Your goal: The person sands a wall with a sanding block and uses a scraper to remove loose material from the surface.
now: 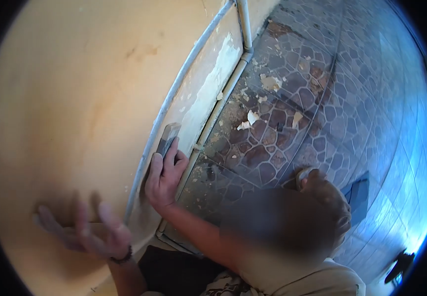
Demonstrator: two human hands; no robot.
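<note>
My right hand (163,182) is closed round a scraper (166,139) with a dark grip and a flat, greyish blade. The blade lies against the lower wall strip (194,118), just right of a raised pale conduit (166,98). Rough white patches show on this strip where paint has come off. At the lower left, my left hand (88,232) is blurred by motion, its fingers spread close to the beige wall (75,98). Nothing shows in that hand, and a dark band circles its wrist.
A pipe (223,96) runs along the foot of the wall. Paint flakes (253,118) lie scattered over the stone-patterned floor (341,113). A foot (324,190) rests on the floor beside a flat grey-blue piece (359,200). A blurred dark shape (282,222) covers the lower middle.
</note>
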